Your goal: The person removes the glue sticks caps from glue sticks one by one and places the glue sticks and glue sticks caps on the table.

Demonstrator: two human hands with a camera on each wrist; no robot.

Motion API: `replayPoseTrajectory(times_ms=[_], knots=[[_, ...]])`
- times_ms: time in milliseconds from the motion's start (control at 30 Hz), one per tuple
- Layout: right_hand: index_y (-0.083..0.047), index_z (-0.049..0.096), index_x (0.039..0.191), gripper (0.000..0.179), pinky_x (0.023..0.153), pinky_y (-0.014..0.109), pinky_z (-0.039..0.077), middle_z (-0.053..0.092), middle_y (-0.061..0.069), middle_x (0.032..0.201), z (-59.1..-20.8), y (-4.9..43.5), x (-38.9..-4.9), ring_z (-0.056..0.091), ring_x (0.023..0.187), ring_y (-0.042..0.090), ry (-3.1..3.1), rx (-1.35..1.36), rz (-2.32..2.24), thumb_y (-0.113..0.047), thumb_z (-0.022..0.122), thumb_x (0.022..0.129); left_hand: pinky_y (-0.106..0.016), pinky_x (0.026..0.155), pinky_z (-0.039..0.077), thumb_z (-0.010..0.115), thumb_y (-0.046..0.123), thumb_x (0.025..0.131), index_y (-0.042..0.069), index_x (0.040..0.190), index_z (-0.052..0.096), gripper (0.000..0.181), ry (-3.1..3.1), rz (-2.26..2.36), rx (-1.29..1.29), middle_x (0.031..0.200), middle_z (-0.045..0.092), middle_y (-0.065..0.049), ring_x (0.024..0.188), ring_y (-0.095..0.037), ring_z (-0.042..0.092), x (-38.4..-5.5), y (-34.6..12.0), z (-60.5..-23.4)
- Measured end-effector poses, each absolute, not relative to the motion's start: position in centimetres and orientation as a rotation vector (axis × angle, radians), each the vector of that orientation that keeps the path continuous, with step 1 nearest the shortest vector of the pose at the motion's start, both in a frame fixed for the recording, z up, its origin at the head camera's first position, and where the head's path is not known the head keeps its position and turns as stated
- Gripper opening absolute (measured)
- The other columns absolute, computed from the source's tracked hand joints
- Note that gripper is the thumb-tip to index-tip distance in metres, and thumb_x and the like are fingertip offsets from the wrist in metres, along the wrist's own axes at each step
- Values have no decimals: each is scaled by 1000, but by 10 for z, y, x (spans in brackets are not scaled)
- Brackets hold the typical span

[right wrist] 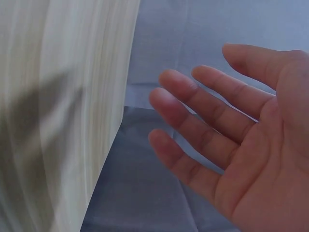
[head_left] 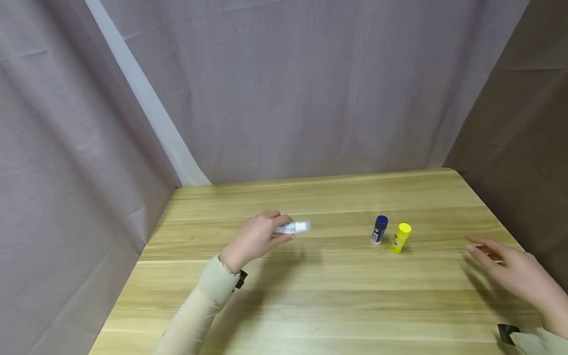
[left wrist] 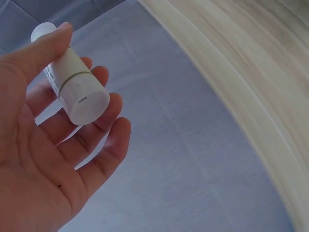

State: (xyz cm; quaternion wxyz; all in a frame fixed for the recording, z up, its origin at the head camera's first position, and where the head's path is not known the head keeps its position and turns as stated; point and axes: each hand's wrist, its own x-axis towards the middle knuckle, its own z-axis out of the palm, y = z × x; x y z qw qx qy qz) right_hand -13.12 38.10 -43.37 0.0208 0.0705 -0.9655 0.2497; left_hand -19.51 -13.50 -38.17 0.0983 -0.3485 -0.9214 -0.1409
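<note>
My left hand [head_left: 259, 236] holds a white glue stick [head_left: 292, 227] above the middle of the table, tilted onto its side. In the left wrist view the thumb and curled fingers pinch the white glue stick [left wrist: 72, 77], its flat end facing the camera. Over the table's right part, my right hand [head_left: 510, 268] holds nothing; its fingers [right wrist: 207, 106] are loosely extended in the right wrist view. Between the hands stand two glue sticks: one with a dark blue cap [head_left: 379, 230] and, just right of it, a yellow one [head_left: 401, 237].
The wooden table [head_left: 337, 305] has a light grain. A grey-mauve curtain [head_left: 310, 88] hangs behind its back edge, with more cloth at the left and a darker brown cloth [head_left: 523, 148] at the right.
</note>
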Motion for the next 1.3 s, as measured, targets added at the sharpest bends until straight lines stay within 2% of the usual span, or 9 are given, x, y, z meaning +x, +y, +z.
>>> replayPoseTrajectory(times_ms=[200,500,700,833,1033,1300], knots=[[10,50,138,55,67,58,52,62,34,122,-431,381,-130,62,101,51,-3020,210,780,-35,49,108,-29,67,50,75,33,93,19,117,70,28,-2740,-390,-1050,93,63,6,77,-9,56,-198,-134,-388],[8,53,137,50,72,60,52,66,31,117,-429,369,-135,65,99,48,-2969,289,817,-32,50,107,-27,64,49,75,36,92,22,118,70,30,-2799,-368,-1030,97,65,8,78,-8,56,-200,-126,-396],[6,53,139,50,67,48,55,64,32,121,-415,359,-146,65,99,48,-2935,307,831,-33,50,107,-26,65,50,74,36,93,18,116,71,29,-2776,-348,-1029,97,66,5,77,-8,57,-207,-123,-397],[3,55,138,48,65,39,54,66,30,119,-400,350,-155,67,96,43,-2887,346,821,-32,52,106,-26,65,51,74,37,93,17,116,71,31,-2745,-336,-1012,96,66,4,76,-8,58,-213,-122,-395],[1,52,143,52,72,53,54,64,29,123,-385,325,-167,65,101,46,-2909,385,848,-37,49,107,-27,67,52,73,38,94,17,118,71,32,-2746,-306,-1024,99,67,5,80,-8,59,-219,-115,-392],[-2,55,141,47,82,58,53,67,24,122,-370,281,-187,66,102,42,-2861,534,900,-33,51,107,-26,67,53,72,38,95,17,117,70,30,-2732,-303,-1083,100,67,4,79,-7,60,-224,-100,-389]])
